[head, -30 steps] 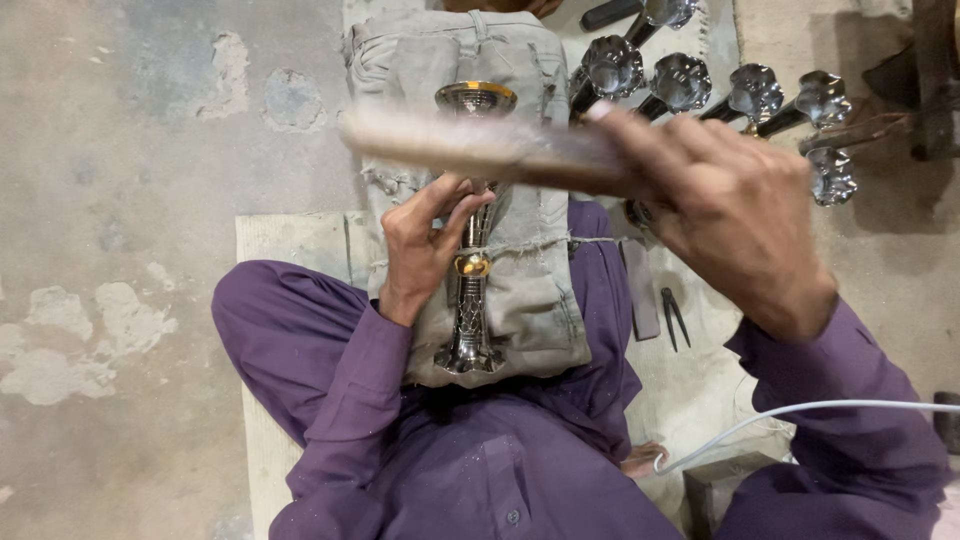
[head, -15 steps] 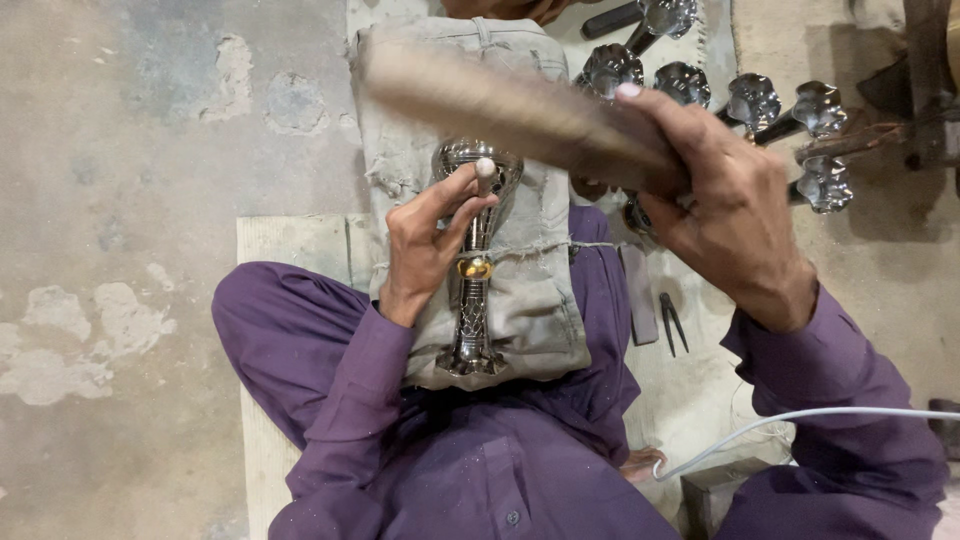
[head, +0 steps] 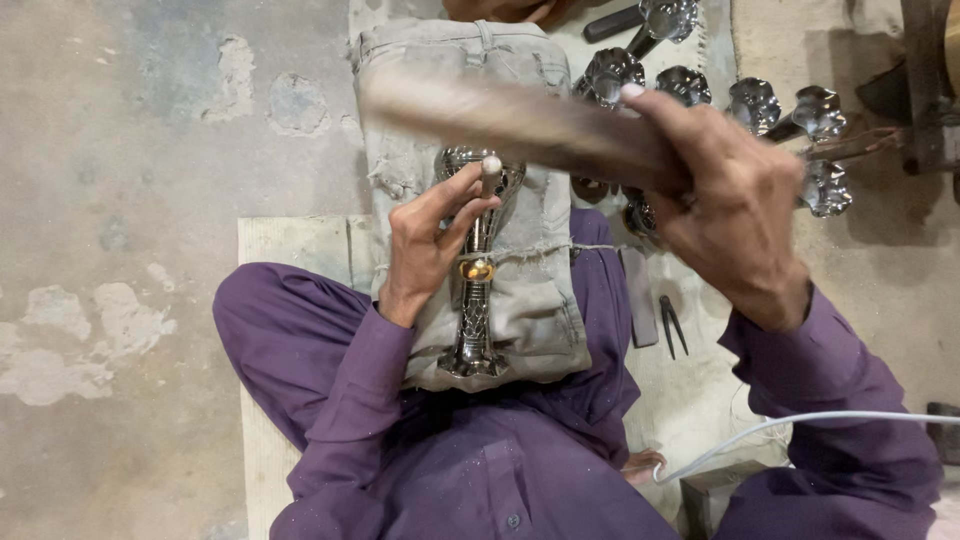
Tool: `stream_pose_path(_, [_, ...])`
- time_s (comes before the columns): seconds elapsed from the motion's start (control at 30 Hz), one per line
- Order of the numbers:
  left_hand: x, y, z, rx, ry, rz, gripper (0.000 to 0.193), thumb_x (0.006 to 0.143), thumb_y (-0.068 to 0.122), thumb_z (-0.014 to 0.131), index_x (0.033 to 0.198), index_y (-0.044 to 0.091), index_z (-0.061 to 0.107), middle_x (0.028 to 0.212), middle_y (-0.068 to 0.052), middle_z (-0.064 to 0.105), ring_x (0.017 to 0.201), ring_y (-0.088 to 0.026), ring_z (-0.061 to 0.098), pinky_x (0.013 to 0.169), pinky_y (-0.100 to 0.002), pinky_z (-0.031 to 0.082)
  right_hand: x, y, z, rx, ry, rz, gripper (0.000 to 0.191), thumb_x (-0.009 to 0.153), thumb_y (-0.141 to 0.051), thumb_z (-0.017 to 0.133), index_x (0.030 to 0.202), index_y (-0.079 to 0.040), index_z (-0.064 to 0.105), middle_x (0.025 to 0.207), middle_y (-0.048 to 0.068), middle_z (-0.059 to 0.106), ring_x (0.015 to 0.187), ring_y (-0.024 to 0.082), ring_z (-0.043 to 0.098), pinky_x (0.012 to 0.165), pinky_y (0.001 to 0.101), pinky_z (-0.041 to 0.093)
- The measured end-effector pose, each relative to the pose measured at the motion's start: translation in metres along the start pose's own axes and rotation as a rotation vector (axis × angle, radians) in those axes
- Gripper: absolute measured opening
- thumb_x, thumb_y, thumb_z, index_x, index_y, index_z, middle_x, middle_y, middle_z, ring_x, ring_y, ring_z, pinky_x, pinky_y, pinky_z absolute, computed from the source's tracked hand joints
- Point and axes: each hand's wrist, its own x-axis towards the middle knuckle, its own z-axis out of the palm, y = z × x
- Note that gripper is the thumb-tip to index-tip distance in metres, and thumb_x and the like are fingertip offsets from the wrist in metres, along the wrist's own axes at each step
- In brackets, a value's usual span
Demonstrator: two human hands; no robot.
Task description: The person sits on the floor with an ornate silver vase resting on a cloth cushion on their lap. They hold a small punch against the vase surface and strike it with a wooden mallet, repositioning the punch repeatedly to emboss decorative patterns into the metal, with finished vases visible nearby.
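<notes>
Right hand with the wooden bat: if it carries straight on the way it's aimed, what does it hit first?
Most likely the top of the punch that the left hand pinches upright on the metal vase. The right hand swings the bat toward it; depth is unclear.

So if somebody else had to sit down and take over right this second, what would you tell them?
Left hand: pinches a short punch upright, tip on the upper end of the metal vase.
Right hand: grips a long wooden mallet, raised above the punch and blurred.
The vase lies lengthways on a grey cloth cushion over the lap, a brass band at its middle.
Done: patterning shows on its lower stem; how much more is worked I cannot tell.
Left: more shiny flower-topped pieces lie on the floor beyond the cushion. A dark bar and a small two-pronged tool lie by the right knee.
</notes>
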Motion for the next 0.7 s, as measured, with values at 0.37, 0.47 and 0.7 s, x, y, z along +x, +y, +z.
stream_pose_path(0.37, [0.0024,0.0016,-0.0042,0.019,-0.052,-0.014,0.032,0.100,0.006,0.074,0.131,0.008,0.065,0.113,-0.013,0.078,0.104,-0.020,0.079,0.083,-0.030,0.066,-0.0072,0.0084,0.0062,0.044,-0.110,0.090,0.048,0.107,-0.018,0.064,0.152,-0.022,0.048,0.113,0.009,0.069,0.089,0.016,0.069,0.072,0.0297,0.059])
stream_pose_path(0.47, [0.0037,0.0009,-0.0051,-0.008,-0.064,-0.001,0.036,0.100,0.005,0.073,0.135,0.008,0.064,0.115,-0.014,0.077,0.105,-0.020,0.079,0.084,-0.030,0.066,-0.0071,0.0090,0.0059,-0.320,-0.144,0.059,0.046,0.106,-0.020,0.070,0.150,-0.023,0.057,0.101,0.005,0.075,0.075,0.016,0.069,0.061,0.0341,0.057])
stream_pose_path(0.7, [0.0061,0.0008,-0.0073,0.070,-0.067,0.063,0.043,0.096,0.005,0.075,0.138,0.007,0.063,0.114,-0.013,0.077,0.103,-0.020,0.078,0.085,-0.032,0.065,-0.0071,0.0058,0.0032,-0.298,-0.194,0.152,0.045,0.103,-0.020,0.071,0.147,-0.020,0.061,0.095,0.007,0.075,0.071,0.020,0.069,0.062,0.0395,0.058])
